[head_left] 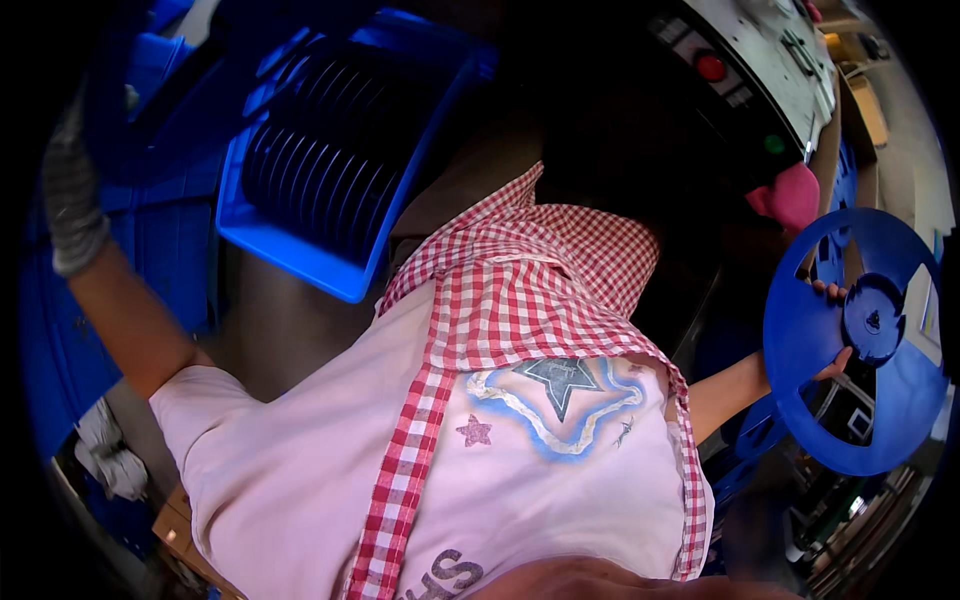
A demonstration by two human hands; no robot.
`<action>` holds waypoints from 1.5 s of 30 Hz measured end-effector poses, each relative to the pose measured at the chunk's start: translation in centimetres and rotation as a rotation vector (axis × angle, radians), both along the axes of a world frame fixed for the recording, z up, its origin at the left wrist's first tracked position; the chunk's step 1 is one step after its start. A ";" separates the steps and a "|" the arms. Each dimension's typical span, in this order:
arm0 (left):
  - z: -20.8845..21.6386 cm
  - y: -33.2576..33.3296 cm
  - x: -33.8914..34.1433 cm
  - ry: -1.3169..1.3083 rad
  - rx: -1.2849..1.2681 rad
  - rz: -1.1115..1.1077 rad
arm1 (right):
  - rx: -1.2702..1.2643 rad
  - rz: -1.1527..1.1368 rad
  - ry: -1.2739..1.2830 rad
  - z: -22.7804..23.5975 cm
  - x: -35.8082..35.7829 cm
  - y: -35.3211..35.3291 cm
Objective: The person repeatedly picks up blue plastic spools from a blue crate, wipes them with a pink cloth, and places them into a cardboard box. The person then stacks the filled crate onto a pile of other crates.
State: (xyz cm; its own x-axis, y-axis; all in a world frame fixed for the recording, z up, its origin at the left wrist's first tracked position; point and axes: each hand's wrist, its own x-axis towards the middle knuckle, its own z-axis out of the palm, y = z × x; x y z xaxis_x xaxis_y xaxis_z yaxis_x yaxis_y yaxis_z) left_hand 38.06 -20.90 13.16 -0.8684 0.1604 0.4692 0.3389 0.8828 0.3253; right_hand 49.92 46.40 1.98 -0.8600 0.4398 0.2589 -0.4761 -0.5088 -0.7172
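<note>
Out to the right, my right hand grips a large blue plastic reel near its hub. Its thumb and some fingertips show through the reel's cutouts; the reel hides the rest of the hand. My left arm stretches out to the left, and a pale glove covers my left hand. That hand is beside stacked blue containers; its fingers are lost in shadow. Between my arms, a blue bin holds a row of several dark, thin discs standing on edge.
At the upper right is a dark machine panel with a red button and a green one. Something pink hangs below it. Cardboard boxes stand at the lower left, near a whitish bundle.
</note>
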 end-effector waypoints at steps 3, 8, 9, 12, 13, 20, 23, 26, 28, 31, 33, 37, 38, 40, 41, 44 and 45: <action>-10.7 -6.2 0.7 0.049 -0.283 -0.076 | -0.016 0.203 -0.053 -0.2 -2.6 -2.0; -24.3 0.2 -2.6 -0.509 0.278 0.164 | 0.031 0.261 -0.117 -1.6 -6.3 -5.0; -28.4 -1.2 -2.4 -0.456 0.275 0.195 | 0.065 0.242 -0.103 -1.6 -6.7 -5.2; -28.5 2.6 -2.3 -0.426 0.086 0.232 | 0.139 0.195 -0.090 -1.8 -6.9 -6.2; -29.0 3.0 -2.5 -0.418 0.083 0.285 | 0.143 0.210 -0.087 -1.9 -6.9 -6.8; -30.8 3.8 -4.1 -0.404 0.055 0.414 | 0.161 0.301 -0.095 -1.8 -6.7 -8.8; -34.8 4.1 -3.7 -0.506 0.021 0.492 | 0.171 0.318 -0.087 -1.6 -6.6 -9.0; -37.6 4.7 -3.5 -0.548 0.098 0.486 | 0.186 0.285 -0.077 -1.5 -6.2 -8.8; -35.6 6.1 -5.0 -0.589 0.093 0.422 | 0.164 0.236 -0.075 -1.8 -6.0 -7.8; -28.2 7.7 -8.9 -0.190 0.173 0.249 | 0.113 0.198 -0.116 -2.3 -6.9 -8.1; -17.2 10.9 -12.3 0.175 0.205 -0.050 | 0.089 0.172 -0.087 -1.9 -5.5 -7.9; -9.6 13.2 -23.2 0.130 -0.007 -0.116 | 0.081 0.084 -0.127 -1.8 -5.0 -7.9; -9.4 14.6 -26.7 0.325 -0.021 -0.147 | 0.088 0.037 -0.150 -1.4 -4.7 -8.3; -8.6 15.9 -32.4 0.286 -0.199 -0.028 | 0.085 0.020 -0.088 -1.0 -3.7 -8.1; -11.1 15.0 -35.9 0.013 -0.345 0.109 | 0.078 0.001 -0.111 -1.3 -3.4 -7.8; -13.3 13.8 -39.2 -0.187 -0.469 0.266 | 0.072 -0.074 -0.143 -2.1 -2.0 -6.6; -13.0 14.4 -39.7 -0.313 -0.482 0.313 | 0.077 -0.134 -0.152 -1.8 -1.5 -6.6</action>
